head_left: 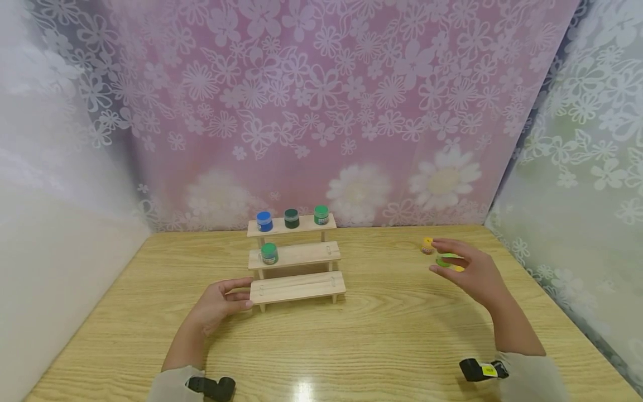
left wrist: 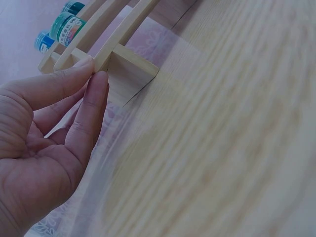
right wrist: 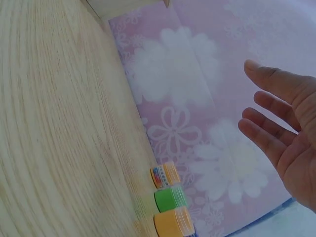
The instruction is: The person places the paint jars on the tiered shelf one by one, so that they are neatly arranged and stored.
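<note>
The left hand (head_left: pixel 217 304) pinched the lowest shelf (head_left: pixel 298 288) of the wooden rack (head_left: pixel 303 254) at its left end; well to the rack's right, the right hand (head_left: pixel 474 274) hung with thumb and fingers apart, a lime-green jar (right wrist: pixel 170 198) and two yellow jars (right wrist: pixel 172 223) below, apart from its fingertips

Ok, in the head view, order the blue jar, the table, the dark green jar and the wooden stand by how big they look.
1. Table
2. Wooden stand
3. Blue jar and dark green jar: too alike to rank
</note>
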